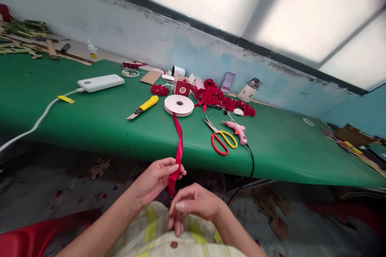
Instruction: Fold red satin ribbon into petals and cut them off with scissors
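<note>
A red ribbon runs from a white spool on the green table down over its front edge. My left hand pinches the ribbon between thumb and fingers, just off the edge. My right hand hangs beside the ribbon's lower end in front of my lap, its fingers loosely bent and apart, with nothing visible in them. Right of the spool lie scissors with one red and one yellow handle, beside a pink glue gun. To the spool's left is a yellow utility knife, blade out.
Red ribbon rosettes are heaped behind the spool, near a small red box and a bottle. A white power bank with a cable lies left. The glue gun's black cord drops over the table edge.
</note>
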Available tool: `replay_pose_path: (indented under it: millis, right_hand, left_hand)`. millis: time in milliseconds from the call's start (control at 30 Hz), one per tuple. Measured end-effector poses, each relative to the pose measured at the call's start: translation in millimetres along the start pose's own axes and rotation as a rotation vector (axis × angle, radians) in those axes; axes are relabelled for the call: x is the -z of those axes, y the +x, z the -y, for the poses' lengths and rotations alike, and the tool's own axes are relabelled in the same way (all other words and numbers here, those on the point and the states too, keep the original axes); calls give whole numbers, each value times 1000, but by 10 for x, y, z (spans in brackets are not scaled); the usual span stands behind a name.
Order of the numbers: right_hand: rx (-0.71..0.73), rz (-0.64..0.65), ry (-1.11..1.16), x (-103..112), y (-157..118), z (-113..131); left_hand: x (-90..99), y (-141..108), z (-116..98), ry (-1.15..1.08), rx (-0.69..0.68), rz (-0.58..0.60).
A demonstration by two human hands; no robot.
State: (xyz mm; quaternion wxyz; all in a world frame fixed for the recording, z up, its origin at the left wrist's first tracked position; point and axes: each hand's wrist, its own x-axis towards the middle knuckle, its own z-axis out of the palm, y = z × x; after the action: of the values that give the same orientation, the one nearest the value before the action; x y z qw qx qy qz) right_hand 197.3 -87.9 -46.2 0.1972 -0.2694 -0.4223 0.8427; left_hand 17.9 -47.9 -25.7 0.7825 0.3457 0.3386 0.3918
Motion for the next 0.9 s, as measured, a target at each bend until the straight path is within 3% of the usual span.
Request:
replay_pose_path:
  millis: [67, 167, 200, 267, 367, 467, 600, 700, 800, 900]
  right_hand:
    - [-22, -159, -287, 121, -85, 162]
    - [230, -641, -529, 264, -88, 494]
    - [323, -726, -593, 290, -28, 609]
    - [404, -756, -708, 305, 195, 817]
    - [468, -734, -877, 276, 690, 1050]
    - [432, -805, -698, 238, 1128, 1162]
    - [322, -633, -240, 188, 1258, 1122]
    - [325, -486, 120, 145, 1084, 998]
    - [347, -394, 326, 85, 892, 835]
    - [369, -341, 391, -3, 744, 665]
  left_hand:
    - [-24, -43, 29, 237, -34, -98]
    - [-13, -175, 45, 773, -252, -272]
    - [-10, -218, 42, 966, -329, -309]
    - [-20, -275, 28, 1310, -414, -345]
    - [-89, -288, 1, 1643, -416, -338]
    - [-181, -292, -40, 1745, -417, -300]
    - [-212, -402, -171, 1510, -369, -194]
    - [-86, -486, -288, 1010, -237, -44]
    - [135, -442, -293, 400, 9, -9]
    - [334, -289, -164, -16, 13, -54]
